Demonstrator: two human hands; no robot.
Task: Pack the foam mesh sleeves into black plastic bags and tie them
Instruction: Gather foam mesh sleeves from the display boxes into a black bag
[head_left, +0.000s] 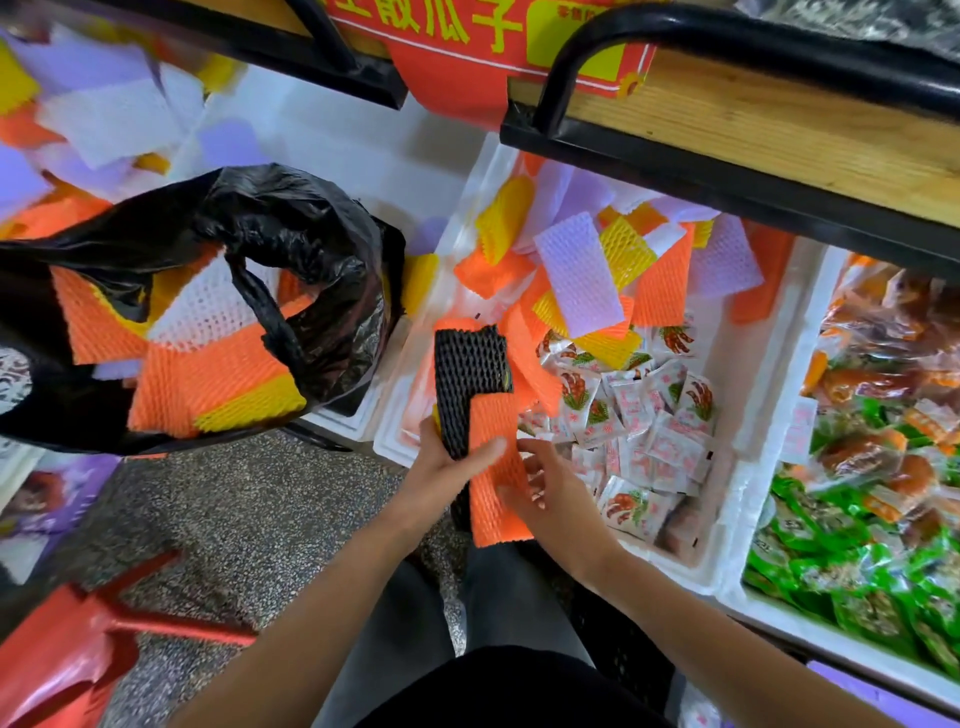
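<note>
Gathering: left hand (451, 460) clasps black and orange sleeves (474, 375), right hand (551, 498) touching, hold unclear; next, likely drop them in bag (311, 234) at ten o'clock

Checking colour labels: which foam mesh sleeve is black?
The black sleeve gripped in the left hand with an orange sleeve; all other visible sleeves are orange, yellow, white or lilac.
</note>
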